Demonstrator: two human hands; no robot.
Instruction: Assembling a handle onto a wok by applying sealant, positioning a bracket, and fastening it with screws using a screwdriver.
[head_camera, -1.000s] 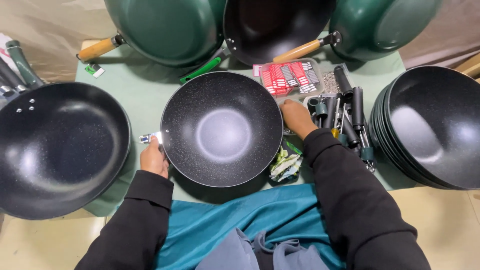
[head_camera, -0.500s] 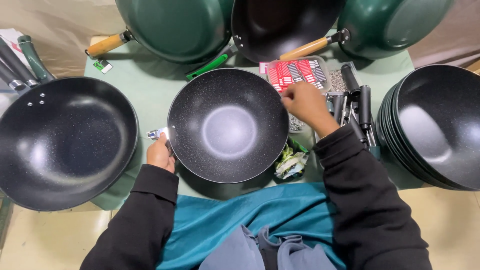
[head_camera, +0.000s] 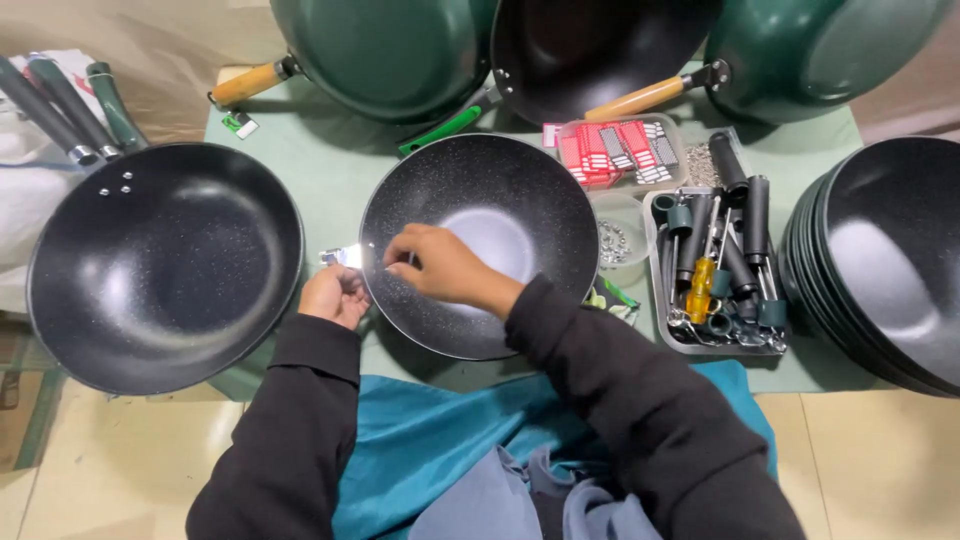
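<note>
Right hand: the right hand (head_camera: 440, 268) reaches across inside the pan (head_camera: 480, 245), fingers pinched near the left rim – what it pinches is too small to tell, likely a small fastener.
Left hand: the left hand (head_camera: 335, 295) is closed on a shiny metal bracket (head_camera: 342, 257) held against the outside of the same rim.
Pan: black, speckled, without a handle, resting on the green table (head_camera: 320, 170) right in front of the person.
Doing it well: I judge the bracket should sit flush and unmoving on the rim while the inside fingers line up with it – the pan kept from rocking.
Supplies: a small clear cup of metal bits (head_camera: 612, 240) just right of the pan; beyond it a tray of tools (head_camera: 720, 270) with a yellow-handled screwdriver (head_camera: 700, 285).
Around: a larger black pan (head_camera: 160, 265) to the left, a stack of black pans (head_camera: 880, 260) to the right, green pans (head_camera: 390, 50) at the back.
</note>
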